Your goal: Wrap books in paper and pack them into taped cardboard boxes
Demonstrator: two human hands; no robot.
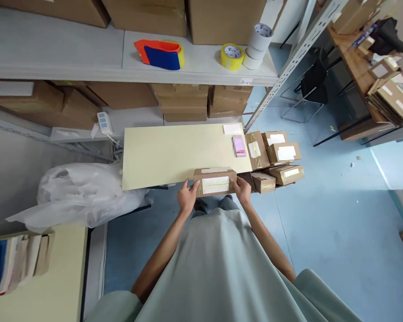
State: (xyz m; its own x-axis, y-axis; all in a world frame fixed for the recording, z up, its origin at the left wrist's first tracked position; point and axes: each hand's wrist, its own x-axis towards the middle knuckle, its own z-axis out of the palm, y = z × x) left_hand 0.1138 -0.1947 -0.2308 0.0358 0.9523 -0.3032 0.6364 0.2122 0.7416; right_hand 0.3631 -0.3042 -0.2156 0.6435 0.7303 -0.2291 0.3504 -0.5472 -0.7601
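A small brown cardboard box (199, 176) with a white label facing me is held at the front edge of the cream table (161, 156). My left hand (188, 195) grips its left end, and my right hand (242, 191) grips its right end, thumbs on the near side. The fingers behind the box are partly hidden. Toward the table's right end lie a pink pad (239, 146) and a white slip of paper (232, 129).
Several labelled boxes (286, 153) are stacked right of the table. Behind it, a metal shelf (87, 53) carries cartons, a tape dispenser (161, 53) and tape rolls (232, 57). White plastic wrapping (83, 192) bulges at the left. A black chair (314, 85) stands farther right.
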